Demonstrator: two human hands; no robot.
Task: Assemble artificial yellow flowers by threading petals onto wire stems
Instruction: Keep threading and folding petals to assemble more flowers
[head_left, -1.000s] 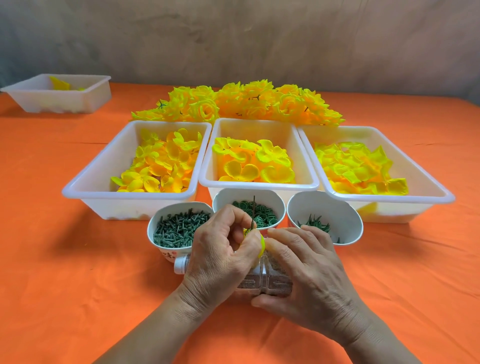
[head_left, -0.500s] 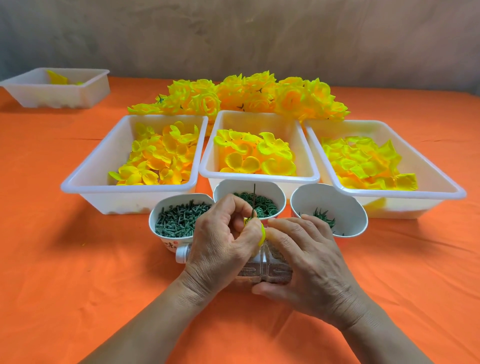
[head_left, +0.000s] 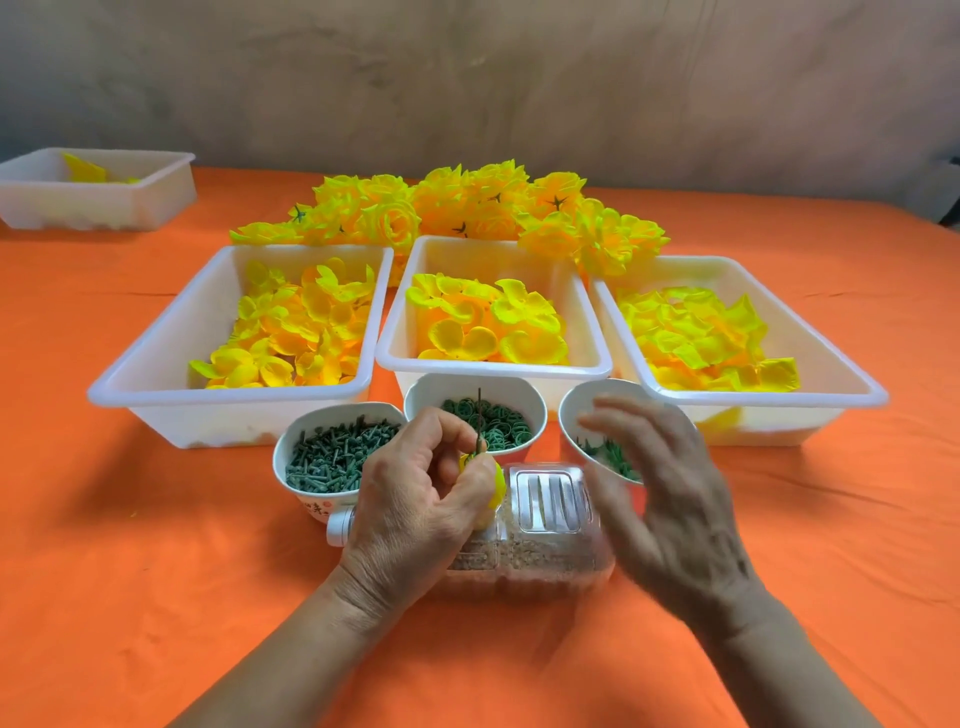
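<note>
**Left Grip on Stem and Petal; Right Hand Free**

The left hand holds a thin dark wire stem pinched between thumb and fingertips. The stem stands nearly upright and projects above the grip. A small yellow petal sits on the stem directly at the grip, partly hidden by the fingers. The right hand is motion-blurred, fingers spread wide and holding nothing, positioned over the right bowl.

A clear plastic bottle, ribbed and lying on its side with a white cap at its left end, rests on the desk beneath both hands. It contains fine granular material.

Three white bowls stand in a row behind the bottle: the left bowl holds green peg-like pieces, the middle bowl holds green rings, and the right bowl holds green spiky pieces.

Three white rectangular plastic trays sit behind the bowls: left tray, middle tray, right tray. Each contains loose yellow fabric petals. A pile of finished yellow flowers lies behind the trays. A fourth tray stands well apart at far left. The desk is covered in orange cloth.
</note>
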